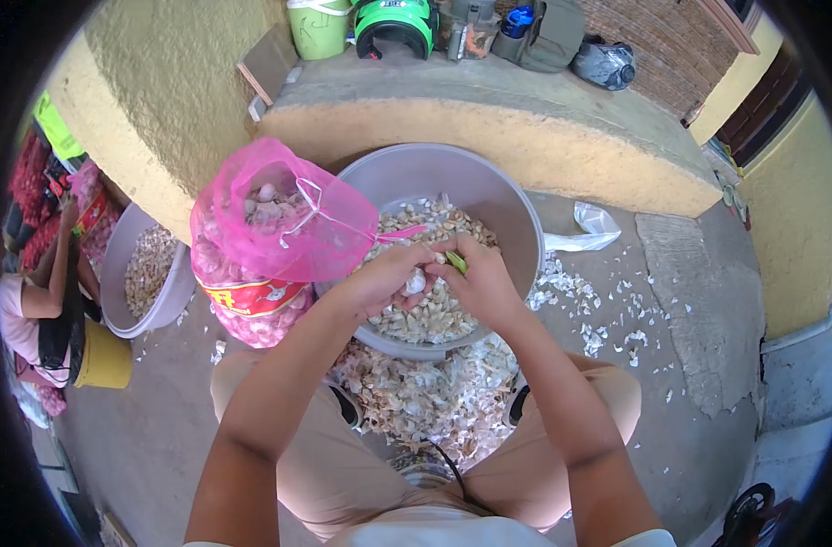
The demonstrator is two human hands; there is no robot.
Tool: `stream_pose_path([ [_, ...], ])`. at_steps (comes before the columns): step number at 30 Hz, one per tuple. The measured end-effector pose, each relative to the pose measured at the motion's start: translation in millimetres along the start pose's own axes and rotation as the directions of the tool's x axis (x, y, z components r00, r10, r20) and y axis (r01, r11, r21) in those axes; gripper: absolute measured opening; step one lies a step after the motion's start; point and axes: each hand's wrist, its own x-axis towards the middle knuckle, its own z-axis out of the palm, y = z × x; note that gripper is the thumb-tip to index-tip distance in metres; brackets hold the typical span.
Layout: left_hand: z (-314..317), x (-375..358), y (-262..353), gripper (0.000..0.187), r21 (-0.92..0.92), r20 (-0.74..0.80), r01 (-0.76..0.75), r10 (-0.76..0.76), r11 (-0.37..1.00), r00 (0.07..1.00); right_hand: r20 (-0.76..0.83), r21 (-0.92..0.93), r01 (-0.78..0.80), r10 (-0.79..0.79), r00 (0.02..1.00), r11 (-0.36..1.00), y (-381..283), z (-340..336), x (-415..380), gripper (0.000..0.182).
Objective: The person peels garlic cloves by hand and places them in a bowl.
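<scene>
Floor: grey concrete (161, 428), worn; a rougher, paler patch (703, 310) with broken edges at right. Far side: low ledge (489, 137), front face yellow, top grey, curving in the lens. Far left: yellow pillar (161, 82), coarse plaster; board (267, 64) leaning by the ledge's left end. Far right, behind the ledge: brownish wall (657, 50), surface finely ridged. Right: dark brown door (764, 102), partly seen; smooth yellow wall (794, 219) nearer. Light soft, even, shadows faint.
</scene>
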Motion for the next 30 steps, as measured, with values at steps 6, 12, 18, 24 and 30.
stream_pose_path([
  [6, -2, 6, -3, 0.023, 0.129, -0.001, 0.001, -0.001, 0.992, 1.0, 0.012, -0.157, -0.046, 0.049, 0.999, 0.987, 4, -1, -1, 0.025],
  [12, 2, 2, -6, 0.025, 0.025, -0.004, -0.022, 0.022, 0.999, 1.0, 0.006, -0.031, -0.024, 0.024, 1.0, 0.999, 1, -3, -1, 0.024],
  [18, 0, 5, -16, 0.022, -0.243, 0.052, 0.033, -0.021, 0.969, 0.998, -0.04, 0.19, -0.081, 0.09, 0.995, 0.978, 7, 1, -5, 0.024],
  [24, -5, 4, -4, 0.025, -0.073, -0.056, 0.043, -0.047, 0.996, 0.997, -0.032, 0.254, -0.3, 0.318, 0.948, 0.92, 13, -7, 3, 0.019],
  [30, -10, 18, -9, 0.028, -0.065, -0.173, 0.043, -0.054, 0.997, 0.983, -0.074, 0.17, -0.379, 0.396, 0.915, 0.91, 29, -8, 6, 0.02],
])
